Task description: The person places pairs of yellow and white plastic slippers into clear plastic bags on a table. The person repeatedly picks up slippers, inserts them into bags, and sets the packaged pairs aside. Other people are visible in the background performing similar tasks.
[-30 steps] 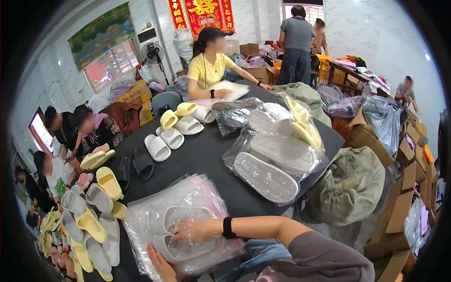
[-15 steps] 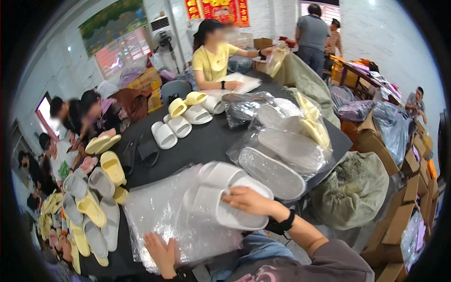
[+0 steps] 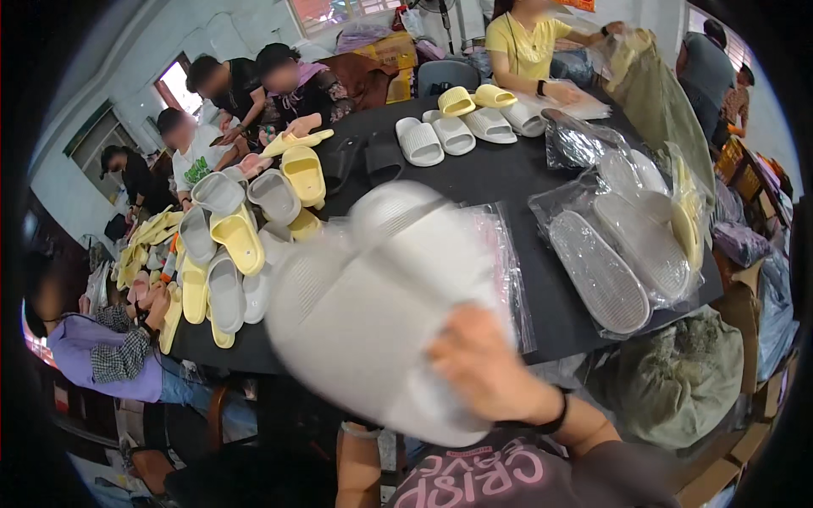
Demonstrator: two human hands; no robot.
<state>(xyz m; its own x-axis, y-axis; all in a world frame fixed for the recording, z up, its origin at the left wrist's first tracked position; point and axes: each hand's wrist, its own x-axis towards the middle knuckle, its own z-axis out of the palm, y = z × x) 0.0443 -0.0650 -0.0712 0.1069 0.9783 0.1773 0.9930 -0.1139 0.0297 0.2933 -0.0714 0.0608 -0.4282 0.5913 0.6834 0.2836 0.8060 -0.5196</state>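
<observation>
My right hand (image 3: 484, 362) is closed around the near end of a pair of pale grey slide slippers (image 3: 364, 326). Motion blurs the pair, which is lifted above the front of the black table (image 3: 474, 182). Behind it, a stack of clear plastic bags (image 3: 511, 279) lies partly covered. Of my left arm only the forearm (image 3: 360, 470) shows at the lower edge; the slippers hide the hand. To the right lie grey slippers in clear bags (image 3: 603, 271), with a yellow pair (image 3: 688, 222) beside them.
Loose yellow and grey slippers (image 3: 239, 240) crowd the left side of the table. A row of slides (image 3: 451, 134) stands farther back. Across the table sits a person in yellow (image 3: 529, 46); several others are at the left. A bulging green sack (image 3: 677, 372) stands at the right.
My right hand has raised the grey slippers off the plastic bags and toward me. My left hand has left the bags and is now hidden. The view has swung left.
</observation>
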